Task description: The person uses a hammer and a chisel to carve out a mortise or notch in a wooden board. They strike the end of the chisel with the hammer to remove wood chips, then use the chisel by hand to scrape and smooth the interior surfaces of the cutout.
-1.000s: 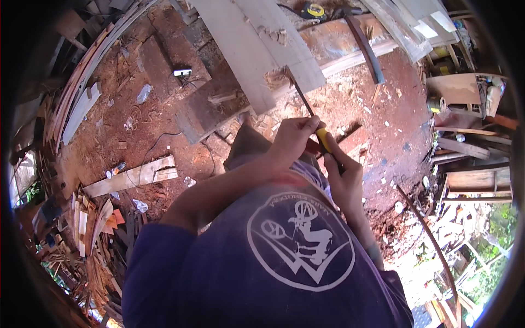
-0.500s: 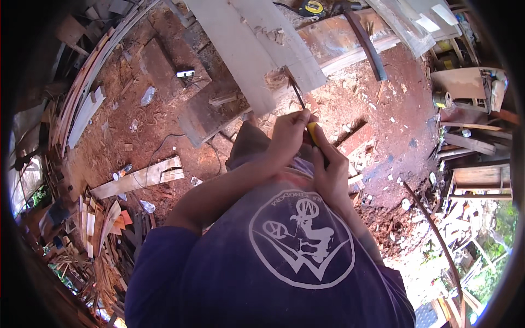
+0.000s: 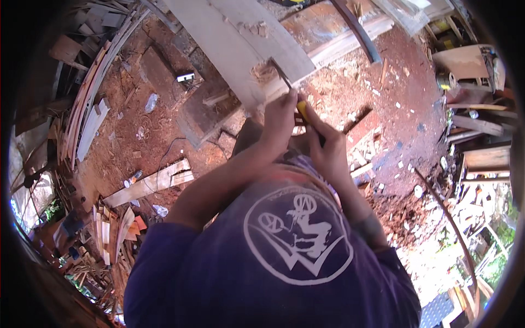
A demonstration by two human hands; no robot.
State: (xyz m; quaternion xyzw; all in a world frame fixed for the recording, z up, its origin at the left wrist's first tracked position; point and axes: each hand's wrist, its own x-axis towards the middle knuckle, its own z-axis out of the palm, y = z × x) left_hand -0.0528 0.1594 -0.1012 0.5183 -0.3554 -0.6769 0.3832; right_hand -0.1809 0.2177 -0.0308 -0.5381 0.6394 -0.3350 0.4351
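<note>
A long-bladed chisel (image 3: pixel 284 76) with a yellow and black handle slants up and left from my hands. Its tip rests at a rough carved hollow (image 3: pixel 263 71) near the close end of a wide pale wooden board (image 3: pixel 229 38). The fingers of my left hand (image 3: pixel 280 117) are closed around the chisel where blade meets handle. My right hand (image 3: pixel 328 139) is wrapped round the handle, lower and to the right. Farther up the board lies a second rough patch with shavings (image 3: pixel 254 29). My fingers hide part of the handle.
A dark curved bar (image 3: pixel 358 33) lies across a plank (image 3: pixel 355 39) at the far right. Loose boards (image 3: pixel 90 128) line the left side, with scrap wood (image 3: pixel 117 224) below them. A cable (image 3: pixel 167 156) runs over the reddish, chip-strewn floor. More timber is stacked at right.
My hands and the chisel have moved slightly up and left in the picture. The whole view has shifted a little, with the board now higher and more to the left.
</note>
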